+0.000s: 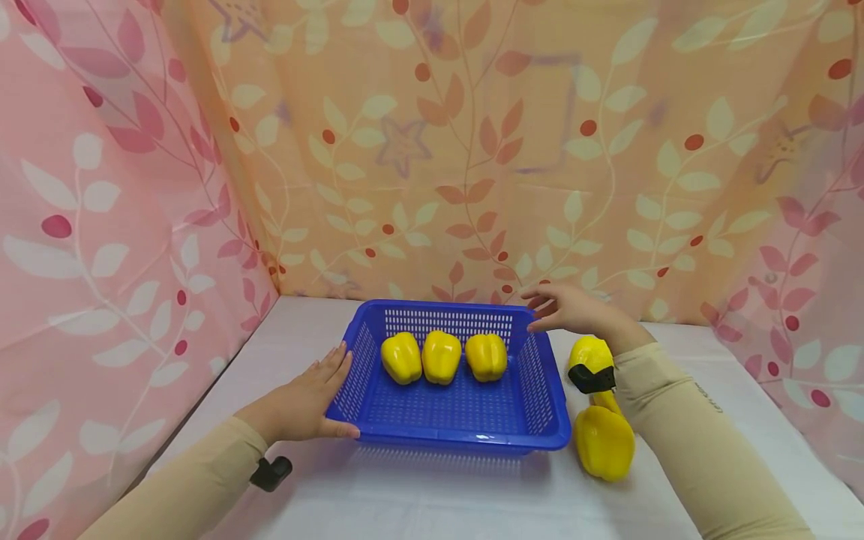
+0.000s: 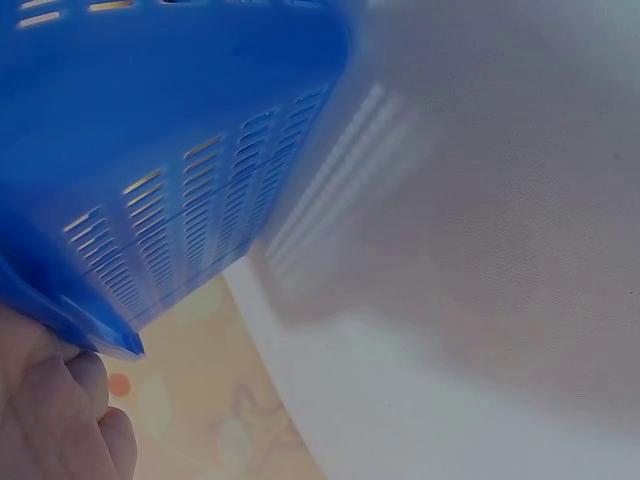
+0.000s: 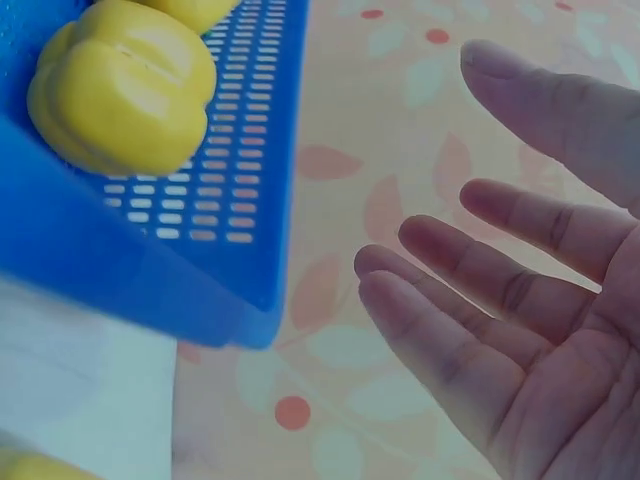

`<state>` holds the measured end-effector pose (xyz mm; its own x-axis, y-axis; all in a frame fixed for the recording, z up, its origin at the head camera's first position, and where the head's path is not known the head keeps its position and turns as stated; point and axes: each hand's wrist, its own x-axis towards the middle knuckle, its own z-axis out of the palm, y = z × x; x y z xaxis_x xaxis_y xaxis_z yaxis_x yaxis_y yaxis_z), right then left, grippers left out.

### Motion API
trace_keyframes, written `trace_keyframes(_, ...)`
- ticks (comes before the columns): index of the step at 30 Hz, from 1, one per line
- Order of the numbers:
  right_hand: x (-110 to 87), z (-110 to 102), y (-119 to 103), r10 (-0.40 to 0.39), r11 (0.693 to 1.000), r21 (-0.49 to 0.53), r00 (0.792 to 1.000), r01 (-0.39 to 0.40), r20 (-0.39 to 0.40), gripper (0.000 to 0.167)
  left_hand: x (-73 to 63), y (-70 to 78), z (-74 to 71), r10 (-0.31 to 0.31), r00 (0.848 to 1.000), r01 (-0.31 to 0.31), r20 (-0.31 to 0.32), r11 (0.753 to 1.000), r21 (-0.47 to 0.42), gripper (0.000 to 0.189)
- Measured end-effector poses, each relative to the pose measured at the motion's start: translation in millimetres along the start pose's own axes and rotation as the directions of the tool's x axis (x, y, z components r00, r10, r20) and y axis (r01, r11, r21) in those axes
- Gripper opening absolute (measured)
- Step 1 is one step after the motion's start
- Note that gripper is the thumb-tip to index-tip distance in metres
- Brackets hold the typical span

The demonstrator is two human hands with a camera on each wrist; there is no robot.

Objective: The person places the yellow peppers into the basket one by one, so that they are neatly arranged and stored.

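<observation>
A blue plastic basket [image 1: 459,436] with slotted walls stands on the white table, and three yellow bell peppers [image 1: 442,358] sit in a row inside it. At its left side, my left hand [image 1: 300,397] rests against the rim, fingers stretched along that side and thumb at the front corner. My right hand [image 1: 574,309] is raised by the back right corner, fingers spread and holding nothing. In the right wrist view its fingers [image 3: 450,350] are apart from the basket [image 3: 255,200], with one bell pepper [image 3: 125,90] visible inside.
Right of the basket, another yellow bell pepper [image 1: 604,442] lies on the white cloth [image 1: 432,502]. More yellow produce [image 1: 590,351] is behind it, partly hidden by the right forearm and black wrist camera [image 1: 591,378]. Leaf-patterned curtains [image 1: 459,165] enclose the back and sides.
</observation>
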<state>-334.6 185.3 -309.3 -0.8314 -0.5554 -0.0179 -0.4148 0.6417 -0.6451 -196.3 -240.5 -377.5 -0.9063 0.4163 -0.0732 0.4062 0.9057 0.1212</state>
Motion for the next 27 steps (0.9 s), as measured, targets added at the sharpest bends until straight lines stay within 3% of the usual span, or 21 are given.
trace_keyframes(9,-21.1,-15,5,0.036,0.999,-0.034,0.999,-0.037,-0.023,0.071,0.2,0.2,-0.4,-0.023,1.000,0.023,0.015,1.000,0.005,0.118)
trace_keyframes(27,-56.7,-30,28,-0.006,0.998,-0.056,0.999,0.004,-0.044,0.063,1.2,-1.7,-0.7,0.007,1.000,-0.007,0.000,1.000,0.016,0.118)
